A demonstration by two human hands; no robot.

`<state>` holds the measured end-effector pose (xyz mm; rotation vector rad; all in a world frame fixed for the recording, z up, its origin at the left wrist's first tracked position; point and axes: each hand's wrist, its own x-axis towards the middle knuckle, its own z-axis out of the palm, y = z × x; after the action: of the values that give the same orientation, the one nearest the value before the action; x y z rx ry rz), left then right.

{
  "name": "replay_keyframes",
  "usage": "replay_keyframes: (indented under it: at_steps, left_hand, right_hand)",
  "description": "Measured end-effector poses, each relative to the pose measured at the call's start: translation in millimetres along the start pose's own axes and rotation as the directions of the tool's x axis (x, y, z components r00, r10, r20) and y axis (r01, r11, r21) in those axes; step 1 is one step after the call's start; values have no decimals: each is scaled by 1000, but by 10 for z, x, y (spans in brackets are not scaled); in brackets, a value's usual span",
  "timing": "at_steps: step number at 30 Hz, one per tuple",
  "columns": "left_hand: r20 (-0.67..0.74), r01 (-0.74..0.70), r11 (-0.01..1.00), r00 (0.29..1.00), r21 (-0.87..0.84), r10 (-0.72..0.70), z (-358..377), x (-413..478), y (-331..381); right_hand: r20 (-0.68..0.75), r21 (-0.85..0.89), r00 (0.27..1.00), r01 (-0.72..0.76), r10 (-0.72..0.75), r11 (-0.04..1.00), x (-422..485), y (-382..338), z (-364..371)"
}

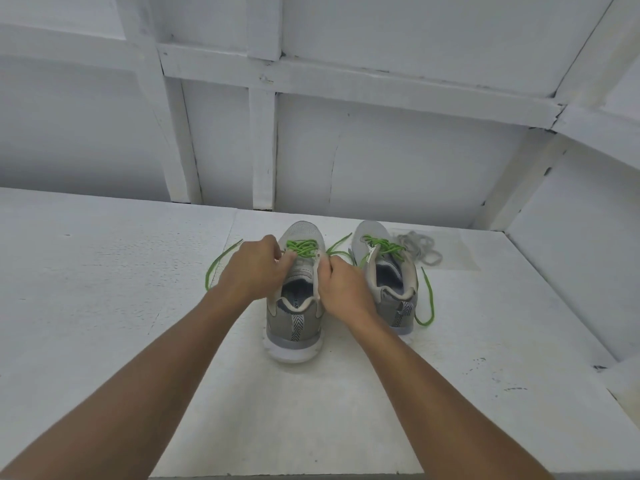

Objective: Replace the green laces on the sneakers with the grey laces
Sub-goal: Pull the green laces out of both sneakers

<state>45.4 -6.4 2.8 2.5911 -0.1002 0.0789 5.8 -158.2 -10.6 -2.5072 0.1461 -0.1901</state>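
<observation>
Two-handed work on one sneaker (294, 327)
Our left hand (254, 268) and right hand (341, 289) pinch its green lace (302, 247); grey laces (420, 247) lie beyond.

Bright, even light; wide-angle edge distortion

The fingertips of the left hand (252, 268) are hidden behind its own knuckles where the green lace (301, 247) is pinched. The same holds for the right hand (341, 289), so neither grip point is seen. The tongue and upper eyelets of the left sneaker (294, 327) are covered by both hands. The inner side of the right sneaker (391, 271) is partly masked. The grey laces (420, 249), near the far right corner of the tabletop (104, 271), are too blurred to be counted. Both forearms are cut off by the lower edge.
</observation>
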Motion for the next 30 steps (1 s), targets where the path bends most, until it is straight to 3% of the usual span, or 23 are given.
replay_keyframes:
  at_steps: [4,7,11,17,26,30]
  left_hand:
    - [-106,15,989,994,-147,-31,119,-76,-55]
    - [-126,31,956,990,-291,-70,206,-128,-95]
    - [-148,10,903,986,-430,-82,260,-159,-116]
    - [-159,15,839,980,-543,-121,307,-193,-121]
    - [-179,12,834,975,-552,-133,347,-172,-149]
    - [-179,17,833,974,-554,-139,359,-167,-180]
  right_hand:
    - [-14,-88,999,49,-50,995,43,-60,-91]
    - [-79,-195,978,177,-195,965,114,-95,-108]
    - [39,-268,930,362,-366,893,293,-185,-143]
    - [198,-353,872,489,-447,797,447,-325,-64]
    - [199,-510,870,485,-451,710,528,-433,-30]
    - [77,-569,951,289,-300,770,683,-402,-338]
